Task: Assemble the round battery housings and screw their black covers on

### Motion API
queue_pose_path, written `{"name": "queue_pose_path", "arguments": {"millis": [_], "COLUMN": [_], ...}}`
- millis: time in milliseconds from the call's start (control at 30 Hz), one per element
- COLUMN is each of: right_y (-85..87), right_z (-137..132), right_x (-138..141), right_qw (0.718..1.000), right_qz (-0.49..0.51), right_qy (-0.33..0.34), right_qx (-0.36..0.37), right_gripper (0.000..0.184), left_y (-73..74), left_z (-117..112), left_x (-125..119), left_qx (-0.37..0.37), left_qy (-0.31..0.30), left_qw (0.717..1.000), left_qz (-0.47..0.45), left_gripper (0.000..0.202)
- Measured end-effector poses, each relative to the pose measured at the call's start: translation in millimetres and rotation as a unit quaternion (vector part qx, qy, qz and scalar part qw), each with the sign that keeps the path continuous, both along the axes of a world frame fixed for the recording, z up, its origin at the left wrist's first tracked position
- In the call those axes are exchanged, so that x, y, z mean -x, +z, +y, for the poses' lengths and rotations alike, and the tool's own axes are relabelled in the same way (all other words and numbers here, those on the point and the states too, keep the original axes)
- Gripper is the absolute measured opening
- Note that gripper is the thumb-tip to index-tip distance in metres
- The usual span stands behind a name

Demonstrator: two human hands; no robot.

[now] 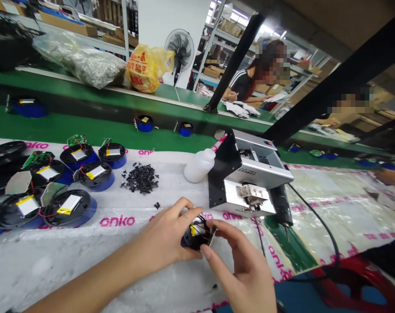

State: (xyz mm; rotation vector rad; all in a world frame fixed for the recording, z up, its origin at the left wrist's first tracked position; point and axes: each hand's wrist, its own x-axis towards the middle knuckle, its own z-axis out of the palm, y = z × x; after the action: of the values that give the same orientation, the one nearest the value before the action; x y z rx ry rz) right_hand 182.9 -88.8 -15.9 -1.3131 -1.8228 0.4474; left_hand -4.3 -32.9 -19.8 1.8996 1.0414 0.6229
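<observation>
Low in the middle of the view, my left hand (171, 232) is closed around the side of a round black housing (192, 240). A battery with a yellow taped end and dark wires show inside it. My right hand (241, 261) pinches a thin plate, seen nearly edge-on, at the housing's right side; it looks like a circuit board (213, 234). Fingers hide part of both. Beyond my left hand lies a pile of small black plastic pieces (141, 178). Several similar blue-and-black housings (70, 208) with batteries, red wires and boards sit at the left.
A silver and black bench machine (249, 174) stands right of centre, beside a white squeeze bottle (200, 165). A black power screwdriver (283, 208) and a cable lie to its right. More housings (145, 124) sit on the green belt (109, 130). Co-workers (249, 82) are across the line.
</observation>
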Motion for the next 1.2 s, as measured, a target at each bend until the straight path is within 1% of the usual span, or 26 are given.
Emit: {"name": "queue_pose_path", "arguments": {"millis": [67,100,200,267,333,400,433,500,567,633,733,833,933,1067,1133,1200], "right_y": [-3.5,-4.2,-2.0,1.3,4.0,4.9,4.7,3.0,0.5,-1.8,-3.7,-2.8,1.4,8.5,10.2,9.8], "right_z": [-7.6,-10.2,-11.3,-7.5,-2.5,1.0,1.7,0.9,-2.0,-5.4,-8.8,-9.4,-7.5,1.6,9.5,17.9], "right_x": [2.4,3.4,5.3,4.9,3.1,0.7,-0.5,-2.5,-3.6,-3.6,-2.1,0.1,0.8,-1.2,-2.6,-4.0], "right_qw": [0.999,0.999,0.999,0.999,0.998,0.998,0.998,0.998,0.996,0.994,0.995,0.999,1.0,0.99,0.986,0.985], "right_qz": [0.012,0.012,0.005,0.008,0.016,0.024,0.028,0.044,0.065,0.079,0.077,0.044,-0.023,-0.108,-0.123,-0.118], "right_qy": [-0.027,-0.034,-0.04,-0.037,-0.033,-0.03,-0.027,-0.019,-0.017,-0.023,-0.02,-0.003,0.017,0.07,0.092,0.102], "right_qx": [0.02,0.026,0.036,0.036,0.043,0.044,0.046,0.052,0.064,0.068,0.054,0.025,-0.012,-0.057,-0.065,-0.071], "right_gripper": [0.027,0.027,0.027,0.027,0.026,0.024,0.023,0.022,0.023,0.024,0.027,0.031,0.036,0.037,0.035,0.033], "left_y": [1.7,2.6,3.9,3.9,3.3,2.5,2.1,2.0,3.1,5.3,9.3,10.4,7.4,2.2,0.7,-0.1], "left_z": [-3.1,-4.3,-5.8,-4.6,-1.9,1.5,3.0,5.4,6.2,5.7,3.3,1.0,-0.7,-2.9,-3.7,-3.5], "left_x": [-2.5,-3.2,-0.5,5.0,11.3,15.1,15.3,12.6,7.0,0.8,-6.5,-10.6,-13.1,-16.4,-17.4,-15.9], "left_qx": [0.048,0.066,0.128,0.21,0.304,0.364,0.379,0.39,0.389,0.374,0.348,0.329,0.313,0.31,0.311,0.304], "left_qy": [0.015,0.02,0.014,-0.01,-0.036,-0.041,-0.034,-0.008,0.018,0.038,0.064,0.079,0.086,0.101,0.107,0.101], "left_qw": [0.999,0.998,0.988,0.966,0.932,0.905,0.897,0.892,0.895,0.904,0.918,0.925,0.928,0.923,0.921,0.925], "left_qz": [0.011,0.002,-0.087,-0.15,-0.192,-0.217,-0.225,-0.228,-0.218,-0.202,-0.179,-0.172,-0.185,-0.206,-0.21,-0.206], "left_gripper": [0.058,0.059,0.06,0.061,0.062,0.06,0.058,0.053,0.046,0.039,0.032,0.028,0.027,0.021,0.022,0.026]}}
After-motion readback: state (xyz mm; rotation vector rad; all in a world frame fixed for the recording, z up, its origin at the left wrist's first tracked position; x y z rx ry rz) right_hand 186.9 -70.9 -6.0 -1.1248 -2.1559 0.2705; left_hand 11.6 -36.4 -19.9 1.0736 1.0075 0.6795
